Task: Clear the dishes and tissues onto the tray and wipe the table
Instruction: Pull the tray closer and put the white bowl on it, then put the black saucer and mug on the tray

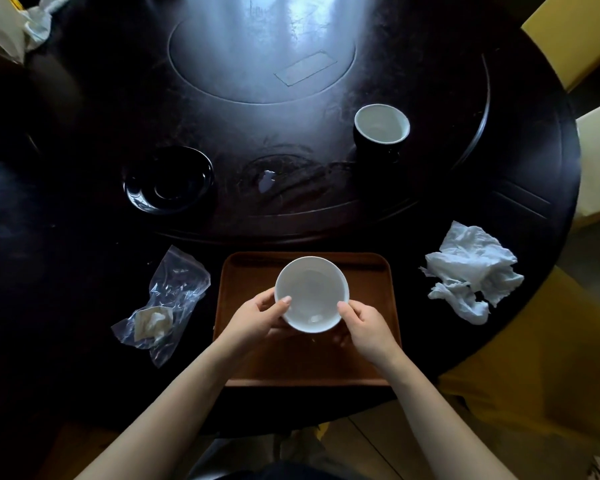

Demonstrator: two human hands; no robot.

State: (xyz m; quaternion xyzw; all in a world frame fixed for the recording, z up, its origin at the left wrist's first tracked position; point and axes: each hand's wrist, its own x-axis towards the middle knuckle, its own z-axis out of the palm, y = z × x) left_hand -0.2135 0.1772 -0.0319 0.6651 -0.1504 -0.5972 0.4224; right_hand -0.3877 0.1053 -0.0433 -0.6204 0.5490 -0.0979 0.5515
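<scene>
A plastic bag [161,303] lies left of the tray [243,362]. Left hand [255,315] and right hand [366,327] clasp the white bowl [310,294] over the tray, fingers clamped on its sides. A crumpled tissue [471,271] lies right; saucer [168,180] and cup [381,128] sit farther back.

Round dark table [84,98] with a raised turntable and scattered leftovers.
On the turntable [326,81] sit a black saucer [168,180] and, well apart to its right, a dark cup [381,131] with a white inside. On the outer ring lie a brown tray [243,341] at the near edge, a clear plastic bag [167,306] just left of it, and a crumpled white tissue [471,271] to its right.
</scene>
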